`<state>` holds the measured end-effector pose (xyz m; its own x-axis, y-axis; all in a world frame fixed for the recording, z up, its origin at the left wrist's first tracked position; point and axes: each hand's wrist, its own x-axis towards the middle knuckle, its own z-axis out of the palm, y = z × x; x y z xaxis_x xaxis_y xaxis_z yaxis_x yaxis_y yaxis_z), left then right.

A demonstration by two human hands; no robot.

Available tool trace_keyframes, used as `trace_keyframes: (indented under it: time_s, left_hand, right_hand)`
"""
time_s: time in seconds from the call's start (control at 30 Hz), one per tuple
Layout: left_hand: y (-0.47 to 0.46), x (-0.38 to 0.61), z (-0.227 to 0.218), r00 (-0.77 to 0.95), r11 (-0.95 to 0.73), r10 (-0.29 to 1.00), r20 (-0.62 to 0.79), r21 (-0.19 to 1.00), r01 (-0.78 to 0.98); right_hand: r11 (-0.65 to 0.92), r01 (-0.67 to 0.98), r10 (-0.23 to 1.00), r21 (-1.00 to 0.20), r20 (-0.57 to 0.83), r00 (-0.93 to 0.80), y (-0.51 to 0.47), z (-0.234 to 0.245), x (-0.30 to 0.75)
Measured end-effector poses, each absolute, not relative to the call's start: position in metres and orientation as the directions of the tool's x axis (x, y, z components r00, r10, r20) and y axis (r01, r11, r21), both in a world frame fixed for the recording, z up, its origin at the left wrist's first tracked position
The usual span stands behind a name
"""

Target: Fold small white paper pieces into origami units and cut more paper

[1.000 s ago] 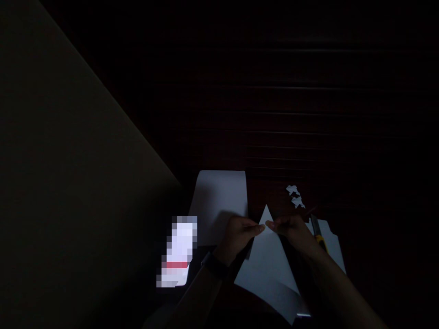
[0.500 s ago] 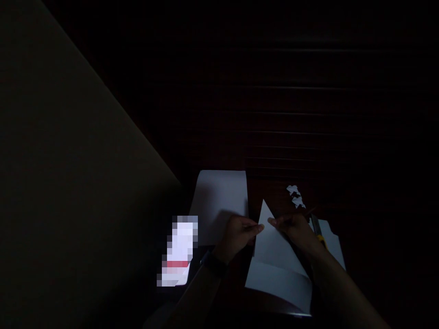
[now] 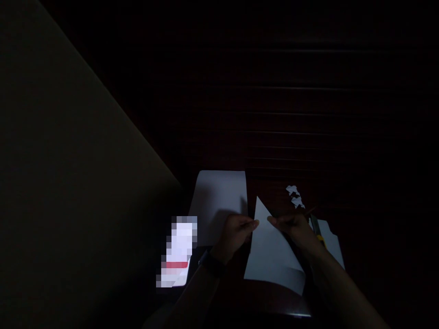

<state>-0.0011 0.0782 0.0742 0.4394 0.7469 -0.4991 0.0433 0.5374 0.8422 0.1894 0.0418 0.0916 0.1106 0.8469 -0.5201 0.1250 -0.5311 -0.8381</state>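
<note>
Between my two hands is a white sheet of paper (image 3: 272,251), its pointed corner directed away from me and its lower right part bent. My left hand (image 3: 235,233), with a dark band on the wrist, pinches the sheet's left edge near that point. On the opposite edge, my right hand (image 3: 298,230) grips the paper with the thumb on top. The fingers beneath the sheet are hidden. Left of it lies a flat stack or sheet of white paper (image 3: 221,194), partly shaded by my left hand.
Small folded paper pieces (image 3: 295,196) lie beyond my right hand. A utility knife (image 3: 319,235) with yellow on it rests on more white paper (image 3: 332,242) at the right. A lit, blurred phone-like screen (image 3: 178,249) is at the left. A pale wall (image 3: 85,160) slopes along the left side.
The sheet's tip has shifted slightly left, and its lower end has risen, with the earlier crosswise crease less visible. My left hand has moved slightly left; both hands still grip the paper.
</note>
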Motion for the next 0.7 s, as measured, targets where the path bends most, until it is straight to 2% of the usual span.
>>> trace_keyframes:
  time_s: [0.13, 0.3, 0.4, 0.5, 0.7]
  left_hand:
    - [0.082, -0.004, 0.087, 0.465, 0.554, 0.728, -0.504, 0.832, 0.035]
    - [0.080, 0.007, 0.082, 0.363, 0.527, 0.812, -0.457, 0.842, -0.120]
    - [0.077, 0.014, 0.074, 0.272, 0.582, 0.807, -0.524, 0.783, -0.219]
    - [0.081, 0.011, 0.077, 0.221, 0.622, 0.783, -0.581, 0.739, -0.259]
    - [0.092, -0.003, 0.094, 0.177, 0.577, 0.817, -0.549, 0.773, -0.262]
  right_hand:
    - [-0.532, 0.202, 0.847, -0.823, -0.509, 0.155, 0.042, 0.096, 0.186]
    - [-0.483, 0.224, 0.871, -0.847, -0.492, 0.017, 0.040, 0.101, 0.174]
    - [-0.444, 0.212, 0.888, -0.871, -0.460, -0.027, 0.037, 0.100, 0.168]
    - [-0.483, 0.164, 0.867, -0.860, -0.496, -0.044, 0.033, 0.099, 0.164]
    - [-0.525, 0.121, 0.838, -0.842, -0.537, -0.095, 0.028, 0.101, 0.163]
